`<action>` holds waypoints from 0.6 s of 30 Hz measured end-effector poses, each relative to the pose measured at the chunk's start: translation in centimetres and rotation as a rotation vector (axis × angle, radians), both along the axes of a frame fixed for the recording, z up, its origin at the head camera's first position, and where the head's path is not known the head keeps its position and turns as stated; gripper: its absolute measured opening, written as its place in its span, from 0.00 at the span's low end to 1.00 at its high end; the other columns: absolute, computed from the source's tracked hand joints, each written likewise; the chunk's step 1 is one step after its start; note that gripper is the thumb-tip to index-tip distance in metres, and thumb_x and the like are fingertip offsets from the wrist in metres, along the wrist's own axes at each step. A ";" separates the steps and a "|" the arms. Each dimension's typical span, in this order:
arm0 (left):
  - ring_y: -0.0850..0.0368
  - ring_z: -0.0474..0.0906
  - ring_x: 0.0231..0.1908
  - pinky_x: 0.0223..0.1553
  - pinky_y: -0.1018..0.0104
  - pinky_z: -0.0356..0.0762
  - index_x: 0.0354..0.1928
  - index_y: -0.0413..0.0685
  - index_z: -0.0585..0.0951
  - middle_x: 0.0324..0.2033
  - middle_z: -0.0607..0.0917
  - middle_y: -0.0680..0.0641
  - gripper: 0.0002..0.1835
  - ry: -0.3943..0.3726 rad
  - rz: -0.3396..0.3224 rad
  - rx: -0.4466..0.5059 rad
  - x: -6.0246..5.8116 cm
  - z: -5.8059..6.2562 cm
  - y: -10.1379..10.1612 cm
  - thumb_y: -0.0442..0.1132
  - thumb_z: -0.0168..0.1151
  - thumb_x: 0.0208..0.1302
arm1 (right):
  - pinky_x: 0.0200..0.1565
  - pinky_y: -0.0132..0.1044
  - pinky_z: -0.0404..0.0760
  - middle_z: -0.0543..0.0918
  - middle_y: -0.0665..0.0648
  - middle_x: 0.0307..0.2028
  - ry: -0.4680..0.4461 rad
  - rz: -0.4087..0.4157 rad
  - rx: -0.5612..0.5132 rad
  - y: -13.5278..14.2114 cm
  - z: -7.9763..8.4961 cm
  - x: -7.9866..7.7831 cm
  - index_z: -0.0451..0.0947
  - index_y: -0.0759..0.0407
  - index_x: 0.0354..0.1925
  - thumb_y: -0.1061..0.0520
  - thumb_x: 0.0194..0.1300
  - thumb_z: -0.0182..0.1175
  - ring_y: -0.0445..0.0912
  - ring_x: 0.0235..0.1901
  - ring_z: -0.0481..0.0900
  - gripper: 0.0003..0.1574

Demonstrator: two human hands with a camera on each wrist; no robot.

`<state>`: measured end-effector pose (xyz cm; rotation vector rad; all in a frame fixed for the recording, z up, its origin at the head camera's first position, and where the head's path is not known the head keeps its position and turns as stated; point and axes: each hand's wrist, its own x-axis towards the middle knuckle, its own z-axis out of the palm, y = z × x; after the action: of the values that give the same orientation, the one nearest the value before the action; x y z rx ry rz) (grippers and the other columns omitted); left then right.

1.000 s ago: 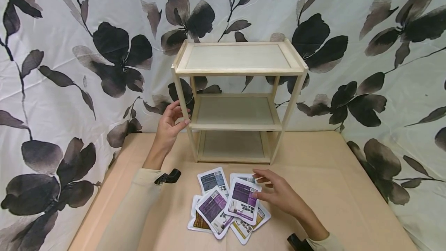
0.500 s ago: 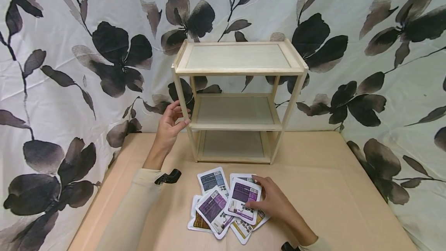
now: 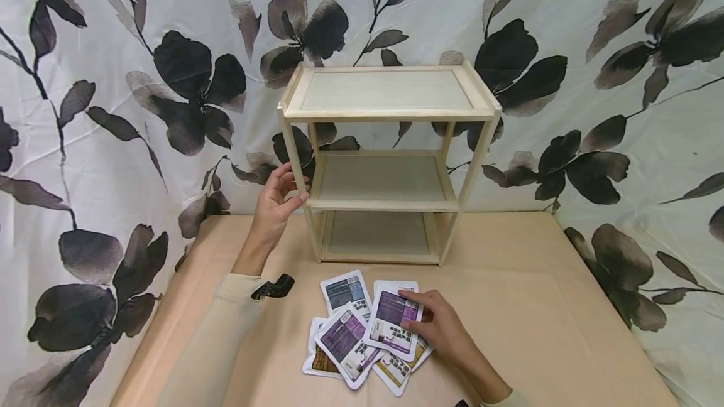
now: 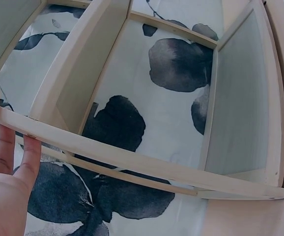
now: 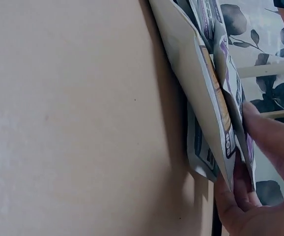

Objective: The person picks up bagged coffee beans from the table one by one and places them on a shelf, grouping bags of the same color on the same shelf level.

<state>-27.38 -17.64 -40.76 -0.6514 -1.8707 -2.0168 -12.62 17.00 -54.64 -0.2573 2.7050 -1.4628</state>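
Your left hand (image 3: 274, 203) narrowly gripping the rack (image 3: 383, 206) by its nine-o'clock front post (image 3: 293, 152), right hand (image 3: 442, 326) pinching a purple packet (image 3: 389, 326) by its three-o'clock edge, other packets (image 3: 347, 345) beneath

Shelf (image 3: 390, 93): pale wood, three tiers with grey-green panels, standing upright. Left hand (image 3: 273, 205) grips its front post on the 9 o'clock side. The packets, flat with white margins, lie overlapping in a heap at 6 o'clock from the shelf. Purple packet (image 3: 386, 333), 2 o'clock in the heap, is uppermost, printed face up; right hand (image 3: 440, 324) pinches its 3 o'clock edge. Second purple packet (image 3: 345, 338), 8 o'clock, axis running 11 to 5. Partly covered: blue-grey packet (image 3: 344, 292), 11 o'clock; brown packet (image 3: 322, 362), outermost at 8; yellow packet (image 3: 391, 370), 5 o'clock.
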 end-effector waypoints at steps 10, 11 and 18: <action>0.34 0.73 0.53 0.50 0.68 0.77 0.69 0.53 0.72 0.51 0.79 0.38 0.34 -0.004 0.000 -0.005 -0.1 -0.1 -0.1 0.18 0.60 0.63 | 0.41 0.28 0.78 0.83 0.51 0.40 0.045 0.022 -0.167 0.4 -0.2 -0.2 0.89 0.48 0.48 0.62 0.61 0.72 0.40 0.38 0.77 0.16; 0.31 0.72 0.53 0.50 0.68 0.77 0.69 0.52 0.72 0.51 0.79 0.36 0.34 -0.005 0.000 -0.005 -0.1 -0.1 0.0 0.18 0.60 0.63 | 0.41 0.28 0.78 0.83 0.51 0.41 0.044 0.022 -0.180 0.3 -0.2 -0.2 0.89 0.49 0.47 0.62 0.62 0.71 0.40 0.38 0.77 0.15; 0.44 0.75 0.51 0.50 0.67 0.77 0.70 0.50 0.70 0.53 0.75 0.28 0.34 -0.023 0.005 -0.008 0.1 -0.1 0.0 0.19 0.60 0.64 | 0.42 0.27 0.78 0.86 0.52 0.42 0.041 0.051 -0.234 0.0 -0.3 -0.1 0.88 0.53 0.47 0.63 0.68 0.65 0.42 0.40 0.80 0.11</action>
<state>-27.31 -17.65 -40.81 -0.6282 -1.8923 -2.0231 -12.75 17.02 -54.94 -0.3680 2.5348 -1.7777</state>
